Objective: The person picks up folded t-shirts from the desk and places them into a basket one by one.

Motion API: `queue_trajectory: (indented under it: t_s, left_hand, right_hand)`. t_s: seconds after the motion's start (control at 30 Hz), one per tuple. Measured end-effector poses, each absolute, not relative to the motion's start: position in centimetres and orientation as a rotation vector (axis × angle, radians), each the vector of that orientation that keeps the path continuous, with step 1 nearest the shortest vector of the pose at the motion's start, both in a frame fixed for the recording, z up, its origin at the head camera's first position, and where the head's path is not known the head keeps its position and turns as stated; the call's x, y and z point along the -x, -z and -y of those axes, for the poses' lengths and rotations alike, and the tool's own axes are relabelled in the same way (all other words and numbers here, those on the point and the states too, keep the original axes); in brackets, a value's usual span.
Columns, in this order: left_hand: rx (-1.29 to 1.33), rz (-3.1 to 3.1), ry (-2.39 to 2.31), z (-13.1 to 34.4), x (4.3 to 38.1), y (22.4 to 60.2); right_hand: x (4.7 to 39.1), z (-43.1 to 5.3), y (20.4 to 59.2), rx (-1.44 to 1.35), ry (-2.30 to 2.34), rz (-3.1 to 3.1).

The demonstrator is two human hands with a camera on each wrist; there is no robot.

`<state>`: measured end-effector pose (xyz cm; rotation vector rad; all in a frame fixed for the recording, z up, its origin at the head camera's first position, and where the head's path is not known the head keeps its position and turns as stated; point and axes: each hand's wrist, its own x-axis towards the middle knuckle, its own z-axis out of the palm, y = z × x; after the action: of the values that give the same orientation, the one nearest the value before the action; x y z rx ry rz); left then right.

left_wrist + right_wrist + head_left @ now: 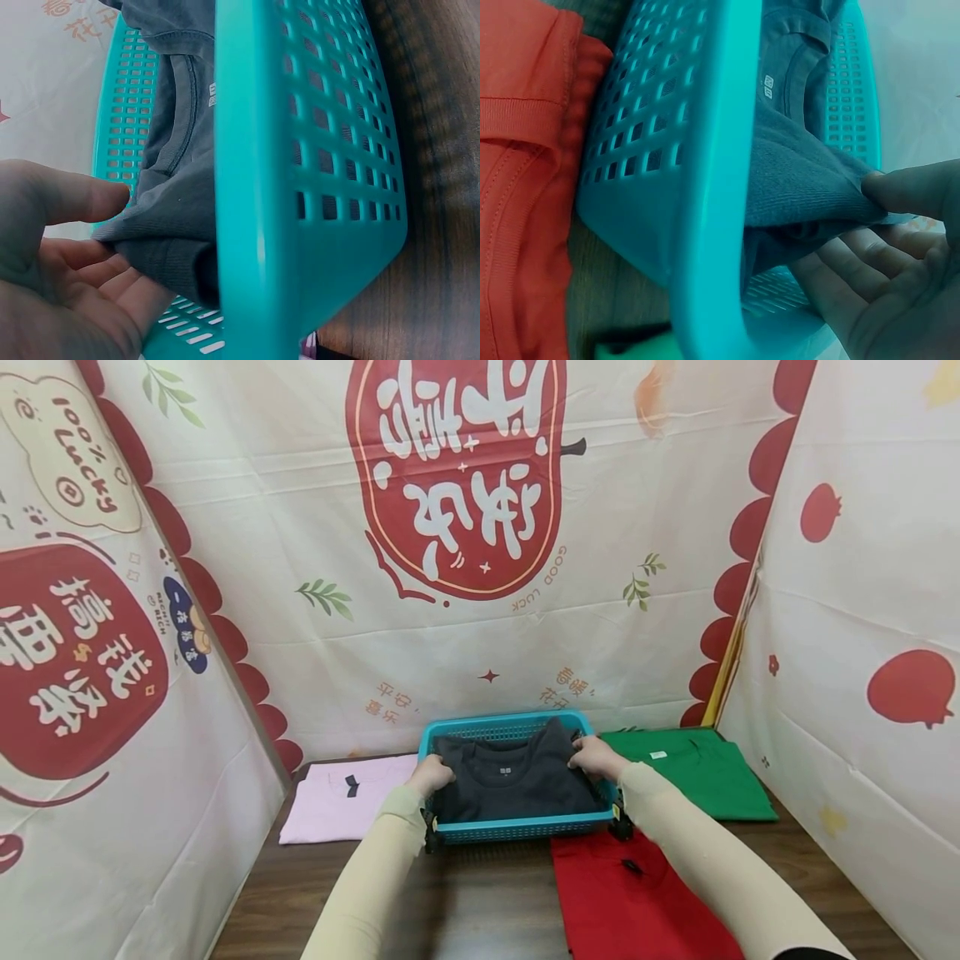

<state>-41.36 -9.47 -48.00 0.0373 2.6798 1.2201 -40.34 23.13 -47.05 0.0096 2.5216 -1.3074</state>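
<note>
A folded dark grey T-shirt [517, 781] lies in a turquoise perforated plastic basket [525, 828], its neckline and small white print facing up. My left hand [432, 775] pinches the shirt's left edge between thumb and fingers, inside the basket's left rim. On the opposite side my right hand [597, 757] pinches the shirt's right shoulder corner, which is lifted higher than the rest. The left wrist view shows the thumb on top of the cloth [161, 225] and the fingers beneath. In the right wrist view, the pinched corner [832, 199] is drawn out toward the palm.
A pink folded shirt [337, 802] lies left of the basket on the wooden table [472, 902]. To the right is a green folded shirt [697, 772]. A red shirt [637, 902] lies in front at the right. Printed cloth walls [480, 643] enclose the table's back and sides.
</note>
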Motion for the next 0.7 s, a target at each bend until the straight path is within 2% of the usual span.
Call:
queue_trajectory:
  t_s: [0.7]
  left_hand:
    - [-0.069, -2.754, -1.123, 9.9, 40.3, 46.5]
  right_hand:
    - [39.6, -22.9, 46.2, -0.034, 1.253, -2.593]
